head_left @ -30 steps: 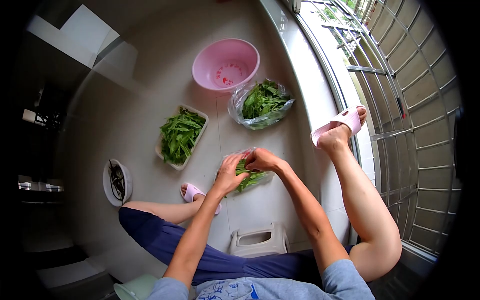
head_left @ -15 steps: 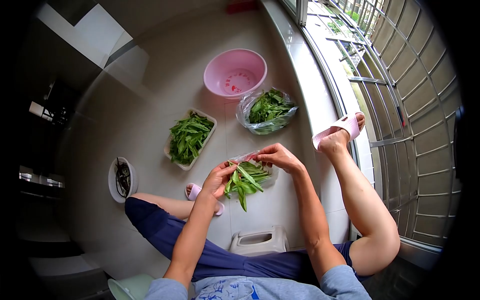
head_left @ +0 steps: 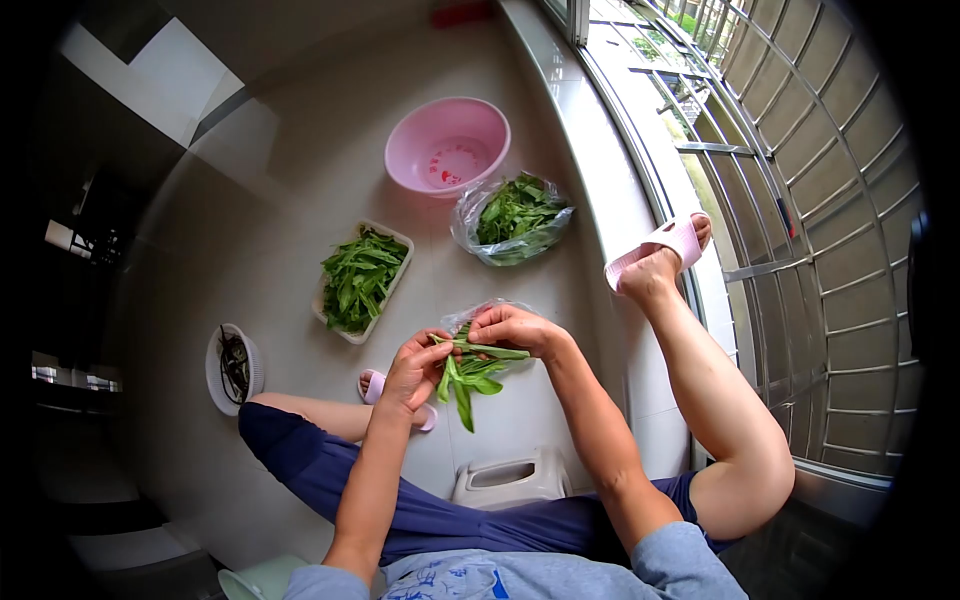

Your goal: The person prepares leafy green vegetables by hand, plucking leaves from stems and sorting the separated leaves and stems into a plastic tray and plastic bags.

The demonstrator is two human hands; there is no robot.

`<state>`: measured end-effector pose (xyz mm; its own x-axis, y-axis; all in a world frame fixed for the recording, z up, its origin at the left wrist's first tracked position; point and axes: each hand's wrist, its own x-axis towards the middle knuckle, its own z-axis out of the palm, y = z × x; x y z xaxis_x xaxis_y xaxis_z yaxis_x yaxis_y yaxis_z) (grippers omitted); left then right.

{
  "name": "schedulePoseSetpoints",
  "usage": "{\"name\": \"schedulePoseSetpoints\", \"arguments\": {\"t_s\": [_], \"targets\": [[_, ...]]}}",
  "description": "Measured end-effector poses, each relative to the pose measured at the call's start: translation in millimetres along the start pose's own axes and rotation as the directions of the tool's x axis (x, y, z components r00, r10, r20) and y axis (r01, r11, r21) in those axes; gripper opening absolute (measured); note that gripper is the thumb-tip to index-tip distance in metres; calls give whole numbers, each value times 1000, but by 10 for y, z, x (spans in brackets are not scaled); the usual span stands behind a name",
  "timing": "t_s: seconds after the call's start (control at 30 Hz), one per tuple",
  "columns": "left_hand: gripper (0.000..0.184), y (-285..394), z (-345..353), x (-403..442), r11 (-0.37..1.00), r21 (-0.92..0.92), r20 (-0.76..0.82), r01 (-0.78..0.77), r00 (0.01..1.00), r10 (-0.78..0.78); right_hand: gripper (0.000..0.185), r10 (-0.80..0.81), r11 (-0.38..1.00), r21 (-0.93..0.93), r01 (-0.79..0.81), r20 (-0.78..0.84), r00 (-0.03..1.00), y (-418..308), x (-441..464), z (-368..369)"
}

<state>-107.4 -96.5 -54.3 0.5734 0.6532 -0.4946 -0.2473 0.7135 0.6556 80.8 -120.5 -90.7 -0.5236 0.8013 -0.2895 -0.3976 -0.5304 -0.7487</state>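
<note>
My left hand pinches the stems of a few long green leaves, which hang below the fingers. Close beside it on the right, my right hand has its fingers closed on a leafy stem from the same bunch. Under and behind both hands, a clear plastic bag with more greens lies on the floor, partly hidden. Further up, a second clear bag is full of leafy greens. To the left of it, a white rectangular basket holds a heap of leaves.
A pink basin stands at the top middle. At the far left is a white round basket with dark stringy scraps. A plastic stool is between my legs. My slippered foot rests by the window ledge at right.
My left hand has lifted leaves away from the bag's greens. My right hand moved from the bag's edge, leftward to the held stems. The view has shifted slightly.
</note>
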Motion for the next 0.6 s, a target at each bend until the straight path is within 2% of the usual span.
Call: {"name": "schedulePoseSetpoints", "arguments": {"t_s": [0.17, 0.27, 0.33, 0.43, 0.47, 0.5, 0.57, 0.6], "targets": [[17, 21, 6, -38, 972, 216, 1, -87, 996, 89, 13, 6, 982, 187, -16, 54, 999, 102, 59, 9], [12, 22, -32, -30, 986, 162, -2, -48, 999, 49, 15, -5, 959, 284, -22, 95, 995, 169, 92, -27], [11, 10, -49, -23, 992, 129, -16, -10, 1000, 12, 15, 1, 929, 364, -72, 191, 982, 180, 91, -48], [9, -43, -136, 20, 997, 43, -78, 57, 996, -54, 15, -11, 924, 376, -70, 207, 978, 169, 89, -35], [8, -67, -168, 35, 996, -53, -82, 74, 994, -78, 15, -15, 923, 379, -69, 214, 977, 165, 92, -31], [8, -62, -142, 30, 985, -149, -83, 89, 991, -102, 14, -11, 935, 352, -50, 168, 986, 167, 89, -34], [7, -22, -87, -25, 984, -145, -149, 104, 981, -126, 15, -8, 945, 324, -34, 126, 992, 164, 95, -14], [8, -26, -110, -22, 983, -146, -169, 108, 977, -133, 17, 0, 981, 196, -5, 25, 1000, 146, 93, 11]]}}
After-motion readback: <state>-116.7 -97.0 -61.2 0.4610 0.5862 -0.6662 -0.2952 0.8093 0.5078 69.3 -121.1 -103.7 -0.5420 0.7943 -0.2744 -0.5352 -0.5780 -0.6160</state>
